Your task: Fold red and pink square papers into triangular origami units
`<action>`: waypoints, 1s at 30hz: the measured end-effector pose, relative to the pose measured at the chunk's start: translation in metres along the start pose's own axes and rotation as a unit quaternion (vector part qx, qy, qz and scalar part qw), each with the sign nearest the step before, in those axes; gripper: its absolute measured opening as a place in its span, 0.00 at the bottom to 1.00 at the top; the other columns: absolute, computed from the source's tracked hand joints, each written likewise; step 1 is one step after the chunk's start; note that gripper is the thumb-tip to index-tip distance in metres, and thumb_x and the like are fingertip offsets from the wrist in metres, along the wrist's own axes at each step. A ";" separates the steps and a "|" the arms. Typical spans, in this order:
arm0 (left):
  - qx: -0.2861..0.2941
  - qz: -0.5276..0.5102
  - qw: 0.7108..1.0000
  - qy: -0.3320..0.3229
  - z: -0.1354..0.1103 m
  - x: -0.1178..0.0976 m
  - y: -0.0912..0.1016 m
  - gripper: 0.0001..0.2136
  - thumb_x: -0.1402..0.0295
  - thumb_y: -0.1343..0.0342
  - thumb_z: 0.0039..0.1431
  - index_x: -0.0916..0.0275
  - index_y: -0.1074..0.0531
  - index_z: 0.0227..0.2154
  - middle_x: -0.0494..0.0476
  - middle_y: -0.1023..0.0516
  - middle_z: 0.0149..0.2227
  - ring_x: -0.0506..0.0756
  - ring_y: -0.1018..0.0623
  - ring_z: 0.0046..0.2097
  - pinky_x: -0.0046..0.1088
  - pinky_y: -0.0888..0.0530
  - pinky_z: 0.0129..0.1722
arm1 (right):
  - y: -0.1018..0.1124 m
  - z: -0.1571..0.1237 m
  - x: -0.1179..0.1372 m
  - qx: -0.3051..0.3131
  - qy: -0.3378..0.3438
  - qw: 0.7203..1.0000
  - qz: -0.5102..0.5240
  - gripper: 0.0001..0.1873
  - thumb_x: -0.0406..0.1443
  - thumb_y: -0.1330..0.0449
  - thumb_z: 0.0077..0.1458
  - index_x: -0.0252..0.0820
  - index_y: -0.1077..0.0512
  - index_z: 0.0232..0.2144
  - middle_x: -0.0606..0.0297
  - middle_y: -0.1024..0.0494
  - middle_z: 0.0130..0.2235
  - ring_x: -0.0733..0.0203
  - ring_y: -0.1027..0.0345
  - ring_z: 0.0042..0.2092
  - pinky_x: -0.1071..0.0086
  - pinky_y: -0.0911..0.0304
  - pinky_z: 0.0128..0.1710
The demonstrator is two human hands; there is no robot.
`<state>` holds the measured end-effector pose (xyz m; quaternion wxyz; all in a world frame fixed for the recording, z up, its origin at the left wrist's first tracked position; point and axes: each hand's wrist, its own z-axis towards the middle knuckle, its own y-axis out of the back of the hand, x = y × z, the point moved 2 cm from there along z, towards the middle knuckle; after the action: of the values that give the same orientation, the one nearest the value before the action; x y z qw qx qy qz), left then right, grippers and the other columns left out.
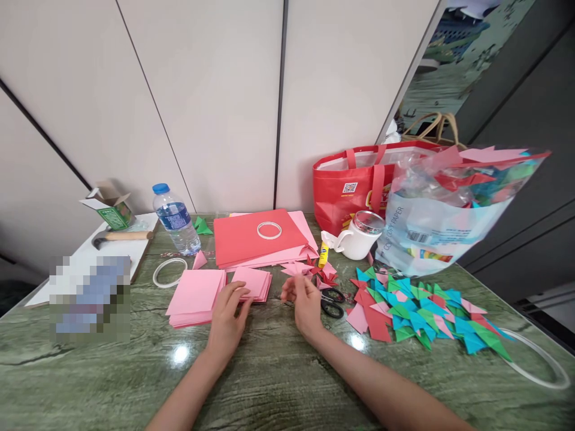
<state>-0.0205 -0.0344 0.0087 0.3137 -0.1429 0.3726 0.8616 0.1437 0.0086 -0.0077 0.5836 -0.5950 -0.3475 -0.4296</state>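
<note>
My left hand (pixel 228 314) rests at the near left edge of a small stack of pink paper squares (pixel 255 281), its thumb and fingers closed on the paper there. A larger stack of pink squares (pixel 195 293) lies just left of it. My right hand (pixel 306 302) hovers to the right with its fingers pinched together; what they hold, if anything, is hidden. Just beyond its fingertips lie folded pink paper pieces (pixel 296 268). Black-handled scissors (pixel 332 304) sit beside that hand, partly covered by it. A yellow glue stick (pixel 323 256) stands behind them.
Many folded paper triangles (pixel 417 308) spread at right, before a plastic bag (pixel 422 227), a white mug (pixel 359 236) and a red bag (pixel 341 191). Red sheets (pixel 242 239) with a tape roll (pixel 269 230) lie behind. A water bottle (pixel 177 224) and hammer-like tool (pixel 121 236) are left.
</note>
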 end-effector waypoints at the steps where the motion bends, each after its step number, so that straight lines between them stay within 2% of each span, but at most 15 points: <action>1: 0.003 0.022 1.000 -0.017 -0.001 0.005 -0.002 0.09 0.71 0.49 0.56 0.61 0.31 0.40 0.63 0.26 0.44 0.59 0.26 0.48 0.42 0.29 0.47 | 0.002 0.003 0.000 -0.014 0.003 0.999 0.029 0.19 0.49 0.51 0.56 0.40 0.34 0.29 0.67 0.30 0.25 0.68 0.36 0.20 0.73 0.38 0.19; 3: 0.026 0.057 0.998 -0.032 -0.006 0.016 -0.008 0.14 0.73 0.53 0.58 0.62 0.34 0.48 0.65 0.27 0.49 0.61 0.30 0.53 0.47 0.31 0.50 | 0.003 0.006 0.001 -0.005 0.009 0.999 0.052 0.18 0.49 0.51 0.57 0.43 0.36 0.41 0.64 0.29 0.33 0.68 0.34 0.22 0.73 0.37 0.19; 5: 0.046 0.078 0.995 -0.034 -0.011 0.024 -0.014 0.16 0.73 0.55 0.59 0.64 0.36 0.51 0.68 0.28 0.51 0.63 0.32 0.55 0.49 0.32 0.51 | 0.001 0.003 0.001 0.033 0.017 0.998 0.044 0.20 0.47 0.50 0.56 0.46 0.40 0.49 0.63 0.30 0.38 0.67 0.32 0.25 0.73 0.35 0.20; 7: 0.072 0.078 0.994 -0.026 -0.015 0.029 -0.018 0.17 0.72 0.55 0.60 0.63 0.37 0.52 0.66 0.27 0.49 0.62 0.30 0.54 0.50 0.32 0.51 | -0.003 -0.002 0.001 0.088 0.020 0.996 0.017 0.19 0.46 0.48 0.56 0.45 0.39 0.48 0.62 0.30 0.39 0.67 0.31 0.27 0.72 0.34 0.21; 9: 0.083 0.073 0.994 -0.008 -0.018 0.032 -0.020 0.17 0.71 0.54 0.60 0.62 0.37 0.52 0.64 0.25 0.47 0.62 0.28 0.52 0.49 0.31 0.50 | -0.008 -0.008 0.000 0.133 0.013 0.991 -0.018 0.16 0.43 0.46 0.55 0.42 0.35 0.43 0.62 0.29 0.36 0.65 0.31 0.29 0.71 0.32 0.23; 12: 0.076 0.062 0.995 0.032 -0.018 0.033 -0.018 0.16 0.68 0.53 0.59 0.61 0.35 0.50 0.64 0.24 0.46 0.62 0.27 0.51 0.46 0.28 0.47 | -0.012 -0.013 -0.001 0.166 0.020 0.984 -0.055 0.12 0.41 0.44 0.53 0.42 0.33 0.39 0.63 0.28 0.34 0.63 0.31 0.32 0.69 0.30 0.27; 16: 0.073 0.030 0.995 0.059 -0.014 0.029 -0.014 0.17 0.65 0.52 0.59 0.62 0.35 0.50 0.64 0.23 0.43 0.59 0.23 0.45 0.40 0.25 0.43 | -0.010 -0.011 -0.007 0.172 0.036 0.980 -0.092 0.07 0.38 0.45 0.54 0.42 0.33 0.35 0.64 0.28 0.32 0.64 0.31 0.29 0.67 0.29 0.30; 19: 0.068 0.013 0.996 0.057 -0.011 0.026 -0.011 0.17 0.65 0.51 0.58 0.61 0.34 0.50 0.62 0.21 0.39 0.58 0.22 0.41 0.38 0.24 0.41 | -0.007 -0.007 -0.014 0.152 0.031 0.982 -0.107 0.06 0.37 0.44 0.53 0.42 0.34 0.34 0.64 0.29 0.31 0.62 0.29 0.31 0.65 0.29 0.33; 25: 0.058 -0.001 0.996 0.065 -0.009 0.023 -0.009 0.14 0.66 0.52 0.59 0.61 0.30 0.46 0.60 0.20 0.36 0.57 0.21 0.38 0.36 0.24 0.39 | -0.008 -0.005 -0.022 0.147 -0.005 0.985 -0.085 0.10 0.35 0.43 0.50 0.43 0.37 0.37 0.68 0.36 0.33 0.65 0.29 0.29 0.66 0.27 0.32; 30: 0.057 0.005 0.994 0.088 -0.007 0.016 -0.005 0.15 0.69 0.51 0.58 0.61 0.32 0.49 0.58 0.20 0.36 0.55 0.21 0.36 0.33 0.25 0.39 | -0.008 -0.006 -0.020 0.175 -0.012 0.979 -0.105 0.14 0.33 0.43 0.50 0.43 0.38 0.41 0.67 0.33 0.33 0.65 0.28 0.31 0.66 0.29 0.35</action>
<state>-0.0294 -0.0302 -0.0060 0.2826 -0.1982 0.4480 0.8247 0.1274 0.0048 -0.0234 0.6264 -0.4490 -0.4845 -0.4138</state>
